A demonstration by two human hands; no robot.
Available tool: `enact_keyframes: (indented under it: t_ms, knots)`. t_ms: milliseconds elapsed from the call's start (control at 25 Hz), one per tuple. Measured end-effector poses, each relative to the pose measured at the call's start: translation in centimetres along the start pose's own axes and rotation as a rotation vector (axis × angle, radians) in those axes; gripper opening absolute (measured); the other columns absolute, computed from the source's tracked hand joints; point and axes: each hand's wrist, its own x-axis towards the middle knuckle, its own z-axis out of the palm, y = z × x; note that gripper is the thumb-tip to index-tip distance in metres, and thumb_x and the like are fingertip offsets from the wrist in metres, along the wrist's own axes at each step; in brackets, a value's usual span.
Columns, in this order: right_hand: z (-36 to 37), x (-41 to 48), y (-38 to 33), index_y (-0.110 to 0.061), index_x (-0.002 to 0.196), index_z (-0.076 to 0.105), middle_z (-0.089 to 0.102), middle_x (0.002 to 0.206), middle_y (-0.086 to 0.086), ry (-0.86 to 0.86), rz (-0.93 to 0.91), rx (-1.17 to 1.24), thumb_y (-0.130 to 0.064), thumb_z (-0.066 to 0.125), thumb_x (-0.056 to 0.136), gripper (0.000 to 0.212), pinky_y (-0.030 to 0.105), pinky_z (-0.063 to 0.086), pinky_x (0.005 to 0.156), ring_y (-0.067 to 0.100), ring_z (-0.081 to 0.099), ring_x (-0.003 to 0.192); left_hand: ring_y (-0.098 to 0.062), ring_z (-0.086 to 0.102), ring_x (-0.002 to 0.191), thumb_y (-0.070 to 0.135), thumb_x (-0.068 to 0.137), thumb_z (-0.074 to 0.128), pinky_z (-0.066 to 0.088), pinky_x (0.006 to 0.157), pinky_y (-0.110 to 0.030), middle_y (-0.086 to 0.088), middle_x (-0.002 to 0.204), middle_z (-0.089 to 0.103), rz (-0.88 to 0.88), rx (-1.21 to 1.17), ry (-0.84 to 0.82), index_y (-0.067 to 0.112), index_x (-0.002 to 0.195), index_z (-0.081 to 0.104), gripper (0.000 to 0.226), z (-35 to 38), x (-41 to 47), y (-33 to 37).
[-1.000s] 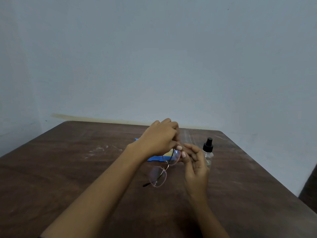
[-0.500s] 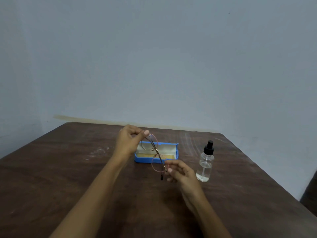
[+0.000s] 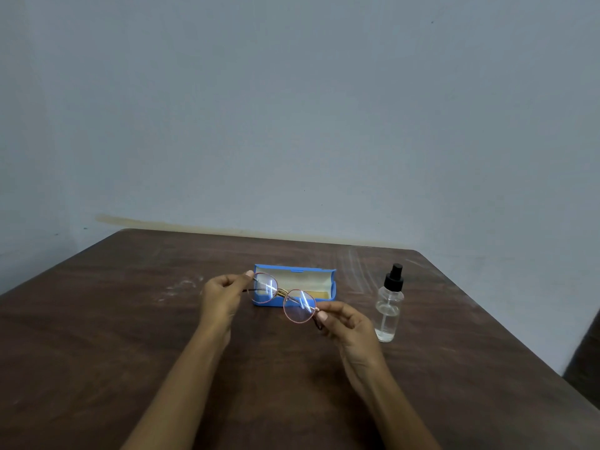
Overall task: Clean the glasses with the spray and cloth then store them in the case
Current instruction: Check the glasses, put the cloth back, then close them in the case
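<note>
Thin-rimmed round glasses [image 3: 285, 300] hang in the air just in front of the open blue case [image 3: 324, 282]. My left hand [image 3: 224, 297] pinches the frame's left end and my right hand [image 3: 344, 323] pinches its right end. Both lenses face me and catch glare. The case lies on the table with its pale lining showing and a yellowish cloth in its bottom. A clear spray bottle [image 3: 389, 306] with a black nozzle stands upright to the right of my right hand.
A dark wooden table [image 3: 97, 336] fills the lower view, with its far edge against a pale blue wall and its right edge running down towards the corner. Faint white scuffs mark the table left of my left hand.
My hands have moved apart, each now at one end of the frame. The glasses have turned from edge-on to lie across, lenses facing me. The case, hidden a second ago, is in view.
</note>
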Motion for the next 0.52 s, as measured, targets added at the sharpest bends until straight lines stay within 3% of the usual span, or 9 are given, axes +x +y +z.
enact_keyframes:
  t_ms: [160, 240, 320, 440, 520]
  knots:
    - [0.1, 0.6, 0.4, -0.013, 0.075, 0.066, 0.072, 0.065, -0.009, 0.089, -0.09, -0.069, 0.009, 0.059, 0.079, 0.024, 0.011, 0.045, 0.053, 0.0, 0.055, 0.054, -0.005, 0.051, 0.062, 0.01, 0.081, 0.062, 0.036, 0.059, -0.017, 0.001, 0.064, 0.061, -0.032, -0.042, -0.071, 0.006, 0.065, 0.056, 0.018, -0.6, -0.4, -0.6]
    - [0.2, 0.9, 0.7, -0.012, 0.077, 0.068, 0.072, 0.066, -0.009, 0.123, -0.1, -0.096, 0.008, 0.059, 0.079, 0.022, 0.011, 0.047, 0.054, 0.001, 0.056, 0.055, 0.002, 0.055, 0.048, 0.007, 0.08, 0.063, 0.04, 0.048, -0.008, 0.008, 0.049, 0.061, -0.027, -0.055, -0.074, 0.005, 0.064, 0.055, 0.017, -0.6, -0.3, -0.9]
    - [0.3, 1.3, 0.9, -0.012, 0.078, 0.07, 0.072, 0.066, -0.007, 0.143, -0.099, -0.121, 0.007, 0.06, 0.079, 0.021, 0.012, 0.048, 0.056, 0.003, 0.058, 0.058, 0.007, 0.053, 0.039, 0.004, 0.079, 0.064, 0.037, 0.041, -0.003, 0.004, 0.052, 0.06, -0.033, -0.062, -0.064, 0.005, 0.068, 0.056, 0.014, -0.6, 0.0, -1.2]
    - [0.1, 2.4, 0.8, -0.021, 0.076, 0.072, 0.071, 0.062, -0.01, 0.143, -0.097, -0.248, 0.005, 0.062, 0.079, 0.028, 0.012, 0.05, 0.058, 0.001, 0.062, 0.059, -0.004, 0.057, 0.058, 0.007, 0.078, 0.066, 0.041, 0.054, -0.015, -0.002, 0.072, 0.059, -0.059, -0.066, -0.057, 0.008, 0.075, 0.057, 0.01, -0.6, 0.8, -1.2]
    - [0.0, 3.6, 0.7, -0.03, 0.074, 0.073, 0.07, 0.06, -0.015, 0.167, -0.133, -0.5, -0.002, 0.066, 0.078, 0.029, 0.016, 0.051, 0.062, 0.002, 0.064, 0.062, -0.011, 0.053, 0.07, 0.007, 0.077, 0.067, 0.039, 0.061, -0.019, -0.002, 0.074, 0.059, -0.06, -0.057, -0.046, 0.009, 0.075, 0.058, 0.009, -0.3, 1.6, -1.2]
